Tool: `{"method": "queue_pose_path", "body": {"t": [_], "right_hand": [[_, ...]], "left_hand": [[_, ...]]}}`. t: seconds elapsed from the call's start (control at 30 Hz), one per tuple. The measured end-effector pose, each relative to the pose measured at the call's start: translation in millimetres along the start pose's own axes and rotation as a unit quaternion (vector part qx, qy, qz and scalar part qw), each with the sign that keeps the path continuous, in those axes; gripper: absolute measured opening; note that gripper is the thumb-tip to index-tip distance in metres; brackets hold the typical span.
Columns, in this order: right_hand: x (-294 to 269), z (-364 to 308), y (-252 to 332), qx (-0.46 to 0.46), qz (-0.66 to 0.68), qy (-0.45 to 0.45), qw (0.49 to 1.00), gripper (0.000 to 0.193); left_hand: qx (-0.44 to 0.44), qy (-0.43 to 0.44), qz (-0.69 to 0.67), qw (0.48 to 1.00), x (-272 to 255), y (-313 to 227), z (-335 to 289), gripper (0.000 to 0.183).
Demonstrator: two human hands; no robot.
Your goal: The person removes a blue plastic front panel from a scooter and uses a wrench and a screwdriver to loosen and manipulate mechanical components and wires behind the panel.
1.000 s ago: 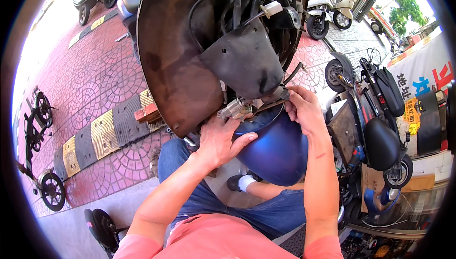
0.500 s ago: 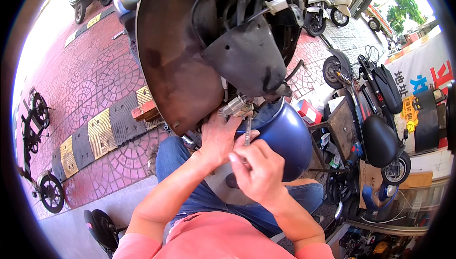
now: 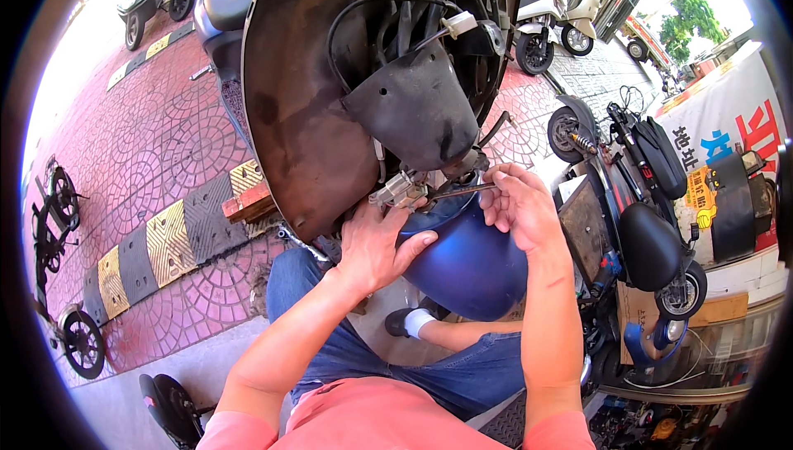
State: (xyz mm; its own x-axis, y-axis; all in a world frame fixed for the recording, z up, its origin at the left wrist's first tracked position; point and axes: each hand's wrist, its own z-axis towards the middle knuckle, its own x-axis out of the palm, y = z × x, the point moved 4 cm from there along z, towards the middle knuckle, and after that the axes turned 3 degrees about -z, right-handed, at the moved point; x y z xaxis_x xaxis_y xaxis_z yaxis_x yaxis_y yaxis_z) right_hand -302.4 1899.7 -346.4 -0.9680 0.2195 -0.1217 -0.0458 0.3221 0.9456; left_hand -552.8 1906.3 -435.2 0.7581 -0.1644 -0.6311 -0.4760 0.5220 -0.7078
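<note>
A scooter lies tipped up in front of me, its dark underside (image 3: 306,120) and a black mudflap (image 3: 417,111) facing me. Below them sits a blue body panel (image 3: 471,264). My left hand (image 3: 376,243) rests on that blue panel, its fingers up at a small metal fitting (image 3: 398,192) under the mudflap. My right hand (image 3: 519,206) grips a thin dark tool (image 3: 458,191) whose tip points left at the same fitting.
Red patterned paving and a yellow-and-black speed bump (image 3: 157,239) lie to the left, with a small bike (image 3: 58,277) at the edge. A black folding scooter (image 3: 644,219) and a cardboard box (image 3: 652,310) crowd the right. White scooters (image 3: 549,12) stand at the back.
My right hand has risen from low over the blue panel back up to the fitting, now holding the thin tool against it. My left hand has stayed on the panel.
</note>
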Motion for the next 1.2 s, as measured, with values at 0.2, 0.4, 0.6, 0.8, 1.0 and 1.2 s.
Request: {"method": "queue_pose_path", "body": {"t": [0.2,0.4,0.6,0.8,1.0,1.2], "right_hand": [[34.7,-53.5,1.9,-0.134,-0.169,-0.114,0.970,0.027],[143.9,-121.8,-33.0,-0.326,-0.231,-0.026,0.917,0.007],[90.6,-102.1,-13.8,-0.248,-0.052,-0.028,0.967,0.019],[5.4,-8.1,0.1,-0.014,0.011,-0.005,1.000,0.035],[48.3,-69.3,-7.9,-0.143,-0.121,-0.138,0.973,0.034],[146.9,-116.4,-24.6,-0.369,-0.267,-0.032,0.890,0.008]], "left_hand": [[0.005,-0.024,-0.007,1.000,0.8,6.4,-3.9,0.058],[0.003,-0.010,-0.043,0.999,0.9,4.2,0.7,0.062],[0.019,-0.023,-0.026,0.999,3.3,7.9,-1.6,0.071],[0.004,0.001,-0.026,1.000,-2.1,3.9,2.4,0.063],[0.034,-0.047,-0.057,0.997,-1.9,9.2,-2.0,0.058],[0.018,-0.038,-0.036,0.998,4.1,10.8,0.4,0.063]]}}
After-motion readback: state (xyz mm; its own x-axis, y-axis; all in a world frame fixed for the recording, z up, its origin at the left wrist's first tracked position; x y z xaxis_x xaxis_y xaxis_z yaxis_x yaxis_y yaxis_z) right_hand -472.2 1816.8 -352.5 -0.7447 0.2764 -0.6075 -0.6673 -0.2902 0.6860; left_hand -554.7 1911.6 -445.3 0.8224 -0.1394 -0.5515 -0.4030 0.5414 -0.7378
